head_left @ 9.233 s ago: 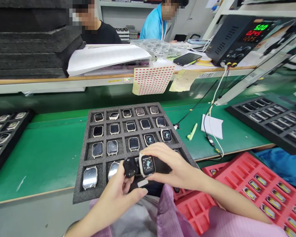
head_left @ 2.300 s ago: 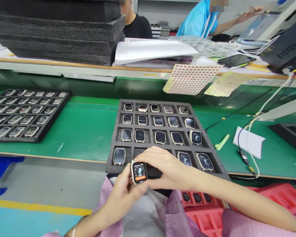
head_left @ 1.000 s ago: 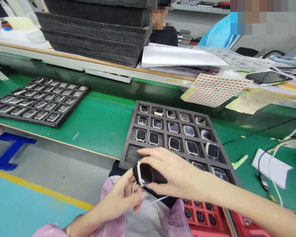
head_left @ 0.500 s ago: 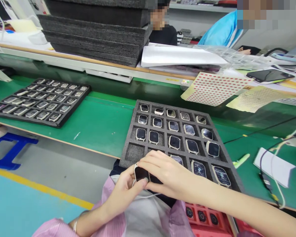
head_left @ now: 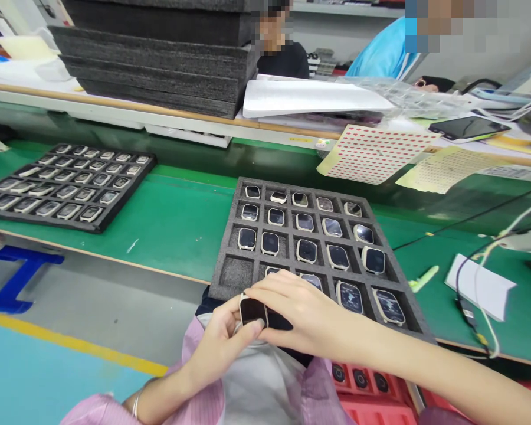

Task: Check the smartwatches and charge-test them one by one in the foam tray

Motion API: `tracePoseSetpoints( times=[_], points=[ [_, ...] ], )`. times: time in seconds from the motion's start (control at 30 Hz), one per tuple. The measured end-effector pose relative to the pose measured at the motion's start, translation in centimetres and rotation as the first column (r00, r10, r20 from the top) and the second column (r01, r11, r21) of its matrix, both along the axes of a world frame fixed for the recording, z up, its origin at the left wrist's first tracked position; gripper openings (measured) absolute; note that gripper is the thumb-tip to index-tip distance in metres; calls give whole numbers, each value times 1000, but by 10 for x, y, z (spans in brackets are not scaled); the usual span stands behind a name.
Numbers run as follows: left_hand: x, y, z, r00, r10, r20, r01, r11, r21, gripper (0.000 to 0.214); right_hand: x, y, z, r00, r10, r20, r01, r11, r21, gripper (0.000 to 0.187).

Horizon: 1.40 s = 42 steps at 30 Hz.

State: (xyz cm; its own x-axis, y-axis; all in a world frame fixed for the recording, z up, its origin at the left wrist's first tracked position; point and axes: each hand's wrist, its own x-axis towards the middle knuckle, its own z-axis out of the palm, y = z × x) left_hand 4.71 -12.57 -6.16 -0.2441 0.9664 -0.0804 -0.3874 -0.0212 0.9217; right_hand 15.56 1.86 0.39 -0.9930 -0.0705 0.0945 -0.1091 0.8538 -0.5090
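A smartwatch case without a strap [head_left: 252,311], with a dark screen and pale frame, is held low in front of my body. My left hand [head_left: 223,342] grips it from the left, its thumb across the lower part of the screen. My right hand [head_left: 294,307] curls over the right side and top edge, so the far side of the case is hidden. Just beyond my hands lies a grey foam tray [head_left: 225,251] with similar watch cases in its pockets. Its near-left pocket [head_left: 236,276] holds nothing, and my right hand and forearm cover part of the near row.
Another foam tray of watch cases [head_left: 98,223] lies left on the green bench [head_left: 172,227]. Red trays with round black parts [head_left: 360,378] sit below my right forearm. Cables [head_left: 464,307] and white paper [head_left: 491,289] lie right. Stacked black foam [head_left: 159,71] stands on the shelf; two people are behind.
The view has shifted slightly, so the bench and trays appear a little further left. Both hands keep their hold on the watch case. The white cable below them shows less now.
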Motion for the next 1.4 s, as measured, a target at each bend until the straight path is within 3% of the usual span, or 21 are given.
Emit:
tracePoseSetpoints(
  times=[0.47,0.73,0.87,1.0,1.07,1.17,1.4],
  points=[
    [2,0,0,997,59,-43,-61,996,-64,18,-1,1,-3,999,-20,-32,18,997,-70,32],
    [2,3,0,994,107,7,-106,993,-52,19,-2,0,2,998,-52,-42,44,986,-158,21],
    [1,2,-2,985,-22,171,29,999,-42,34,-1,3,8,993,-111,26,114,951,-287,27],
    [-2,4,3,954,-153,259,148,988,36,47,1,8,11,963,-180,203,254,862,-438,33],
    [-2,5,6,951,-152,270,151,988,26,42,1,10,12,958,-193,213,269,865,-424,33],
    [-3,5,6,947,-158,279,166,986,-4,38,2,11,14,973,-148,175,200,922,-331,34],
    [-3,5,8,987,-87,138,106,985,-137,37,1,6,18,985,-61,160,91,978,-187,24]
  ],
)
